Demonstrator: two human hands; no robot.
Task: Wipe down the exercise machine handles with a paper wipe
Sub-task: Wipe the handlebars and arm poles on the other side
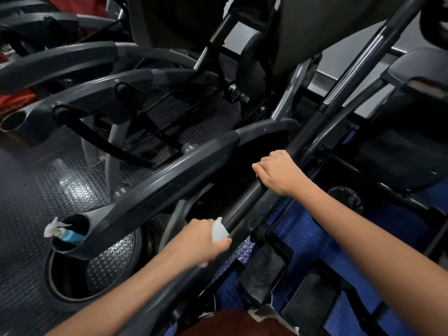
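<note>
Paper wipe (219,230) is gripped by left hand (201,241) against handle (244,207), prob. mid-wipe. Handle is clasped higher up by right hand (276,172). Next: wipe to be slid along bar w/ firm pressure.

Dark studded rubber floor (36,180) (glossy under overhead light) — blue carpet (303,229) at right.

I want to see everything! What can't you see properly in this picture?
Head view:
- Most of the paper wipe: wrapped inside the left hand.
- Right hand fingertips: curled behind the black handle.
- Spray bottle body: sunk in the cup holder.
- Machine console: cut off at the top.
</note>
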